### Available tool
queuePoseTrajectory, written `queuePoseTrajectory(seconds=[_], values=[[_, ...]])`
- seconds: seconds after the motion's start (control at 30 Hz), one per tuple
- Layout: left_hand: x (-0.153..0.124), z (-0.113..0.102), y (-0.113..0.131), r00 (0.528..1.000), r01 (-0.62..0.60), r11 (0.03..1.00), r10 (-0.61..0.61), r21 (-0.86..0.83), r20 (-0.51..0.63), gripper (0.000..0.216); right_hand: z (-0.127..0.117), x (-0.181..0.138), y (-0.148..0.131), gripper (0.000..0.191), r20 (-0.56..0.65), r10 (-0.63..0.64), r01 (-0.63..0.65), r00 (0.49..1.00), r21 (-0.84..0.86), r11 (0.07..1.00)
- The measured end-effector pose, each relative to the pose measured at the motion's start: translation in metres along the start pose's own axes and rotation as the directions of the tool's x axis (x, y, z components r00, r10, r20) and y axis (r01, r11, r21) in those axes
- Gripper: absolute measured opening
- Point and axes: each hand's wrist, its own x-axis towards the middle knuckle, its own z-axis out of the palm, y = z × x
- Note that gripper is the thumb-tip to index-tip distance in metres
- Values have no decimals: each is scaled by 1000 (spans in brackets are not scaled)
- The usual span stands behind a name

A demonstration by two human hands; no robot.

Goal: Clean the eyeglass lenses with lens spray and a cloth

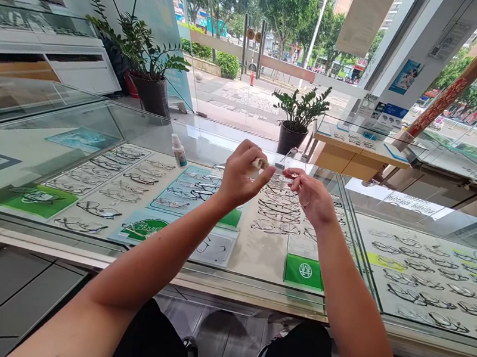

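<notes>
My left hand [243,173] is closed around a crumpled cream-coloured cloth [259,163], whose end sticks out between thumb and fingers. To its right, my right hand [314,199] pinches a pair of thin-framed eyeglasses [288,155] above the glass counter. One clear lens rises beyond the fingertips; the rest of the frame is hard to make out against the display behind. The two hands are close together but apart. On the counter, left of my left hand, stands a small spray bottle [179,151] with a clear cap.
Rows of eyeglass frames [278,215] lie inside the glass display counter [258,283], with green signs [304,271] among them. A potted plant [293,133] stands beyond the counter, another [148,86] at the left. A wooden display table [350,157] is at the back right.
</notes>
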Motion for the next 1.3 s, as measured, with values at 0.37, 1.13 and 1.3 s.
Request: queuePoseTrajectory(seconds=[0.37,1.13,1.3], values=[[-7,-4,2,992,23,997,-33,78,125,36,-8,1,0,37,105,8,-5,994,-28,1000],[-7,-1,-7,941,-215,969,172,121,293,56,-10,0,-11,37,203,96,-63,975,-164,985],[-8,0,-8,944,-215,970,177,113,279,53,-9,0,-8,36,133,56,-33,990,-168,985]])
